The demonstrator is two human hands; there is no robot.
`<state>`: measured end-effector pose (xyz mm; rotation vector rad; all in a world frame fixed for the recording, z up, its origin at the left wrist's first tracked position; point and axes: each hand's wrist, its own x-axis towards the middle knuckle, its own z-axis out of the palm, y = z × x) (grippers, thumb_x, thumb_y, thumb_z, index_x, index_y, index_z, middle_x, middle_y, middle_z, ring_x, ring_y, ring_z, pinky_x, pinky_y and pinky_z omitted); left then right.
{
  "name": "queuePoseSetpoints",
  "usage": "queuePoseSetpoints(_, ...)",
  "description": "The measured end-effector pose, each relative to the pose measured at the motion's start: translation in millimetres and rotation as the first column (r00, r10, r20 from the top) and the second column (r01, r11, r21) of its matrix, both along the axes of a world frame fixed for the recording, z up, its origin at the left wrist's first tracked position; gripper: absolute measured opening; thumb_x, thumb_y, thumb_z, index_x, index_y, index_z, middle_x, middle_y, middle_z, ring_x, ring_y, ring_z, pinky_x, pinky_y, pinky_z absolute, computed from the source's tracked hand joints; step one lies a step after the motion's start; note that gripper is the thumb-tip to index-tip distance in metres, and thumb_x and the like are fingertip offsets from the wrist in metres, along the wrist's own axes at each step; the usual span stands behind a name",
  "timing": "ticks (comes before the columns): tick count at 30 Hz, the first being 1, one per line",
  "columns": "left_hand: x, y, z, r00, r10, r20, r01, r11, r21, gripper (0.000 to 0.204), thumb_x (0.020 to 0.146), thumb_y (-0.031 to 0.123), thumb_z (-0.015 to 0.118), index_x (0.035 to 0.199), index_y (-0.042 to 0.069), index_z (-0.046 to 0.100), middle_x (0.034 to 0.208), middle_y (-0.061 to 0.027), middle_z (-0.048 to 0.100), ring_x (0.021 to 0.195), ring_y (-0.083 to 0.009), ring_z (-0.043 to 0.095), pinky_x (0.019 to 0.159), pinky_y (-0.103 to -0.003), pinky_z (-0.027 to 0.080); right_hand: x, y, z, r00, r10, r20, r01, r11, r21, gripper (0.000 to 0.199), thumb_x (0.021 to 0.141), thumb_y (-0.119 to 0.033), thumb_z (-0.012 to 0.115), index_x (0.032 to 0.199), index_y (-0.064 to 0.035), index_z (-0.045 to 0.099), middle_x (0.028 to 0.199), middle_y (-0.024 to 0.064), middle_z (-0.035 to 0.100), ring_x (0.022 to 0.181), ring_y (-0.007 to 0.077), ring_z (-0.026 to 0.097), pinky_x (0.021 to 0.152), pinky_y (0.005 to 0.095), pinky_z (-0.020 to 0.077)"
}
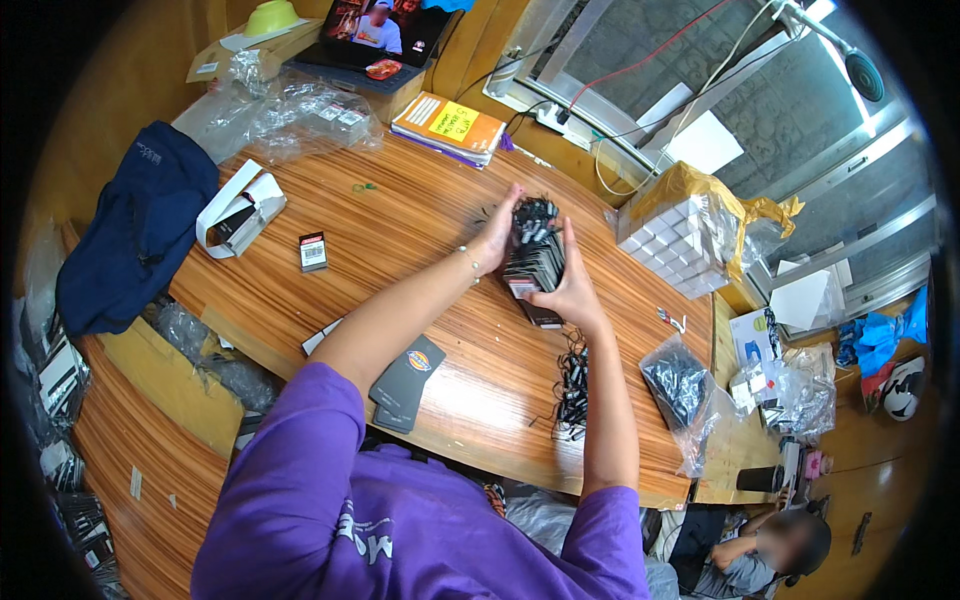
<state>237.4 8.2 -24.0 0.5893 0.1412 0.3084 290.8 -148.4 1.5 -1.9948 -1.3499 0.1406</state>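
Observation:
A thick stack of dark hang tags (pixel 535 268) stands on the table between my two hands, with black strings (pixel 535 216) bunched at its far end. My left hand (pixel 490 243) presses along the left side, its fingers reaching toward the strings. On the right side, my right hand (pixel 574 290) grips the stack, thumb across the near face and fingers pointing up. A heap of black strings (pixel 572 385) lies beside my right forearm. Large dark cards (pixel 408 378) lie near the table edge, partly behind my left arm. One small tag (pixel 313 252) lies further left.
Notebooks (pixel 450 128), clear plastic bags (pixel 300 115) and a laptop (pixel 375 35) occupy the back. A plastic-wrapped block of white boxes (pixel 680 235) stands right, above a bag of black strings (pixel 680 385). Navy cloth (pixel 140 230) lies left. Another person (pixel 765 550) sits at lower right.

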Motion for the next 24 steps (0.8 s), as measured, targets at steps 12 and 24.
queuePoseSetpoints(12, -48, 80, -42, 0.72, 0.651, -0.241, -0.539, 0.743, 0.396, 0.058, 0.087, 0.036, 0.058, 0.132, 0.006, 0.037, 0.131, -0.016, 0.043, 0.12, -0.0237, 0.041, 0.101, -0.036, 0.032, -18, 36, 0, 0.958, 0.14, 0.251, -0.006, 0.883, -0.469, 0.128, 0.047, -0.037, 0.084, 0.148, -0.0103, 0.008, 0.125, 0.0261, 0.045, 0.115, 0.0417, 0.048, 0.097, 0.0428, 0.0411)
queuePoseSetpoints(24, -44, 10, -31, 0.95, 0.294, 0.11, -0.171, 0.192, 0.966, 0.053, 0.088, 0.025, 0.058, 0.131, 0.001, 0.037, 0.133, -0.0203, 0.04, 0.127, -0.0315, 0.036, 0.107, -0.037, 0.028, -22, 39, 9, 0.976, 0.017, 0.218, 0.108, 0.829, -0.549, 0.127, 0.044, -0.05, 0.084, 0.143, -0.0011, 0.021, 0.136, 0.0233, 0.041, 0.126, 0.0359, 0.041, 0.1, 0.0564, 0.0314)
